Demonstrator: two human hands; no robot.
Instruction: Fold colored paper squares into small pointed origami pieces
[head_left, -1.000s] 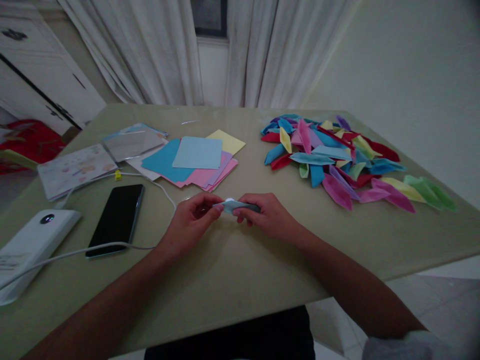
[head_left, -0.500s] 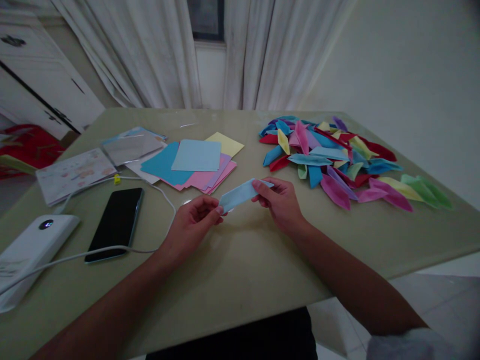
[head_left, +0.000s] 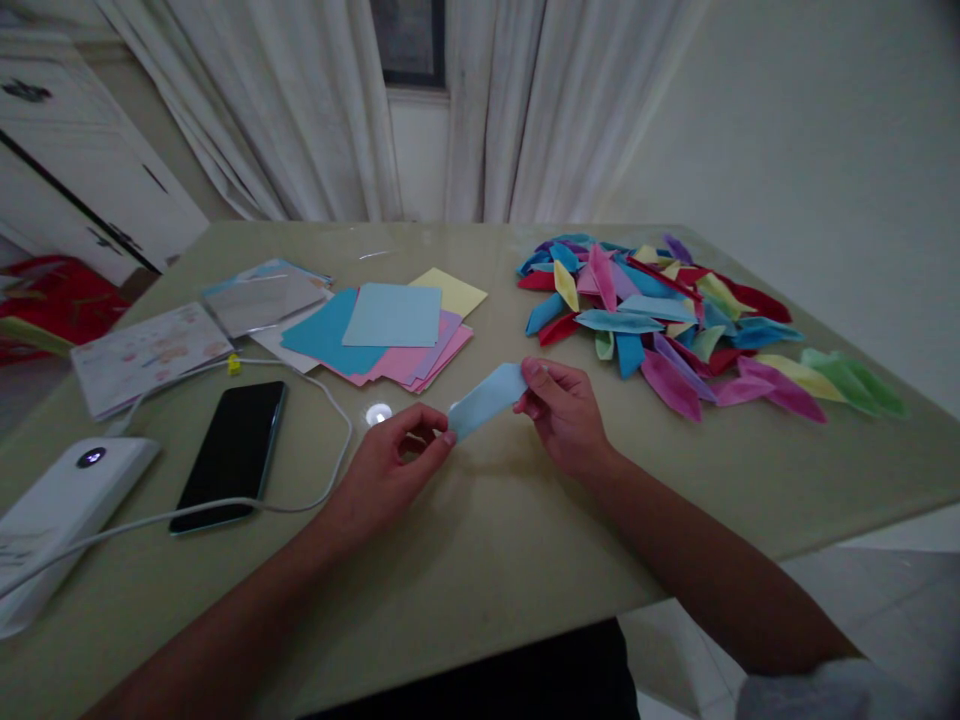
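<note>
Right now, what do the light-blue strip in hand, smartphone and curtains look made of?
Light-blue strip: likely paper, matte; thin, flat, straight-edged. 
Smartphone: probably glass-fronted, smooth; the face is one even black sheet. 
Curtains: fabric, seemingly matte; they hang in long soft folds.

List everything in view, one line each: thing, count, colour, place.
Paper strip: 1, light blue, front centre
Flat sheets: several, mixed colours, left of centre
Folded pieces: many, mixed colours, table's right
Printed sheet: at least 1, pale patterned, table's left
Clear packet: 1, transparent, beside the printed sheet
Phone: 1, black, front left
Apparent power bank: 1, white, near left
Cable: 1, white, crossing the phone
Tag: 1, yellow, on the cable
Table: 1, pale green, centre
Curtains: 2, pale, behind the table
Window: 1, dark, between curtains
Cabinet: 1, white, far left
Unclear item: 1, red, left edge
Left hand: 1, bare, strip's left end
Right hand: 1, bare, strip's right end
Sleeve: 1, grey, lower right
</note>
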